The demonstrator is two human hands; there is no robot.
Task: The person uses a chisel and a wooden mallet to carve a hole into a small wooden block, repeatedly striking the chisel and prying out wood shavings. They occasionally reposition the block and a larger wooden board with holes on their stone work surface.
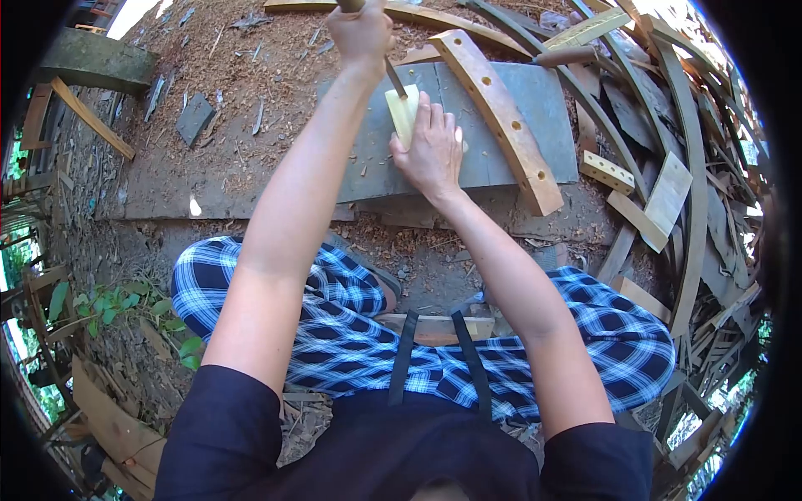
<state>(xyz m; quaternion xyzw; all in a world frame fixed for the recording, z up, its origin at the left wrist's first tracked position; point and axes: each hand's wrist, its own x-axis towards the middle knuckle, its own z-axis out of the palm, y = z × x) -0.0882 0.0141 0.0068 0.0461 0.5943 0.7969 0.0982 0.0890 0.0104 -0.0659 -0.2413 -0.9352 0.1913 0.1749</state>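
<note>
Landmark: the flat grey weathered plank (501, 117) lying on the sawdust-covered ground (242, 75), used as a chopping surface. The small pale yellow wedge-shaped wood block (403, 113) stands on end on the plank's near-left part, probably upright so the blade can bite along the grain. The right hand (433, 150) sits on the plank just behind the block, fingers (422, 117) together and pressed against its side, steadying it (thumb tucked low, clear of the edge). The left hand (361, 33) is above the plank's far-left corner, fingers clamped round the wooden handle of a dark metal-bladed cutting tool (394, 77); the blade slants down and its tip meets the block's top edge. Across the plank's right half lies a curved light-brown timber piece with drilled round holes (505, 121), smooth-faced, leaning off the near edge. Right of the plank: a heap of bent grey wooden slats and offcuts (668, 167), rough and splintery. Near the plank's front edge, blue-and-white checked cloth over the knees (351, 326).
</note>
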